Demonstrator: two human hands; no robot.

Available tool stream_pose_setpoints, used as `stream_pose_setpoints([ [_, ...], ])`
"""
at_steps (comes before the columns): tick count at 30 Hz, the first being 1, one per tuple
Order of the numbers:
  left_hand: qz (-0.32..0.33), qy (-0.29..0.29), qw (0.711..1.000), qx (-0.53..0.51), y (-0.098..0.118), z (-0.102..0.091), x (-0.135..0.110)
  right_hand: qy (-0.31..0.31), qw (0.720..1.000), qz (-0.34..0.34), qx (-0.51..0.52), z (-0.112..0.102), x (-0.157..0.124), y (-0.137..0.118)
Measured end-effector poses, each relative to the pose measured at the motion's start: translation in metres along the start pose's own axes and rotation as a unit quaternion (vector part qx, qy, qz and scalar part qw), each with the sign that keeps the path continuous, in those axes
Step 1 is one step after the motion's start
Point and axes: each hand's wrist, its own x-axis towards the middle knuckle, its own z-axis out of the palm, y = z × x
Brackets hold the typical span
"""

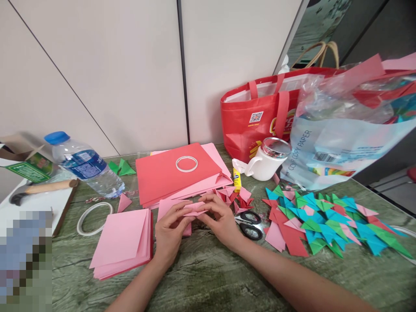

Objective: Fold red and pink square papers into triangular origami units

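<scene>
A small folded piece of pink paper (195, 208) is pinched between my two hands, just above the table. My left hand (171, 229) closes on its left end with thumb and fingers. At the right end, my right hand (221, 219) grips it the same way. Under and behind my left hand lie pink paper squares (164, 206), partly hidden. Left of that hand stands a thick stack of pink squares (120, 238), the top sheet lifted a little. Close to my right hand are scissors (251, 225) with black handles and several folded pink and red pieces (243, 200).
Red and pink sheets (162, 177) carry a tape roll (186, 164). Another tape roll (94, 219) and a tilted water bottle (87, 164) are left. Right stand a glue stick (237, 180), white mug (264, 164), red bag (253, 112) and a pile of folded colored pieces (328, 221).
</scene>
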Motion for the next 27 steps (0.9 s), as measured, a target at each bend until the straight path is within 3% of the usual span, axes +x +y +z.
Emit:
stream_pose_setpoints([
  [5,0.006,0.005,1.000,-0.014,-0.0007,-0.0003,-0.0004,0.002,1.000,0.011,0.018,0.0008,0.0000,0.0010],
  [12,-0.088,0.022,0.994,-0.064,-0.0005,0.0032,-0.0005,0.048,0.995,0.066,0.050,0.0029,-0.0009,0.0020],
  [17,-0.060,0.007,0.998,-0.018,-0.0004,0.0017,-0.0012,0.035,0.999,0.037,-0.001,0.0022,-0.0011,0.0003],
  [22,-0.067,0.026,0.997,-0.014,0.0016,0.0025,-0.0009,0.054,0.991,0.106,0.056,0.0033,-0.0015,0.0015],
  [27,-0.122,-0.009,0.990,-0.073,0.0011,0.0046,-0.0010,0.066,0.985,0.131,0.087,0.0035,0.0003,0.0023],
])
